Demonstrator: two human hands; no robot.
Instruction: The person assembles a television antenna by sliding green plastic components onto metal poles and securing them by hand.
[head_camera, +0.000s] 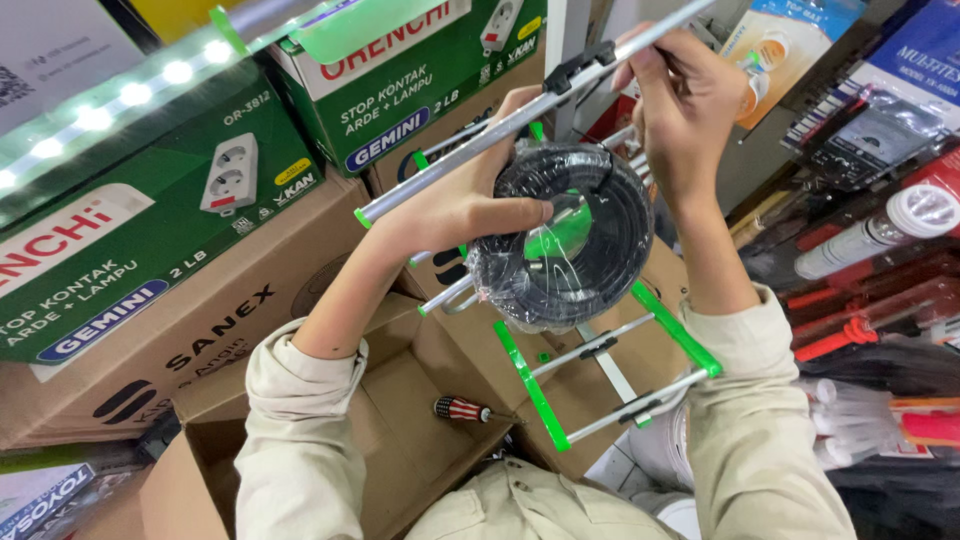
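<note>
The antenna rods (520, 115) look like smooth matt metal with green plastic tips. The black cable coil (575, 240) is wrapped in glossy clear film. The boxes (400, 420) are rough brown cardboard.

The person wears a pale beige shirt; its long sleeves (300, 440) are pushed back to the elbows, creased, leaving both forearms and the bare hands (450, 205) uncovered.

Antenna (600, 345): silver metal rods with green plastic tips, held raised and tilted above an open carton. Black cable coil (565, 240), wrapped in clear film, is pressed against its boom.
</note>
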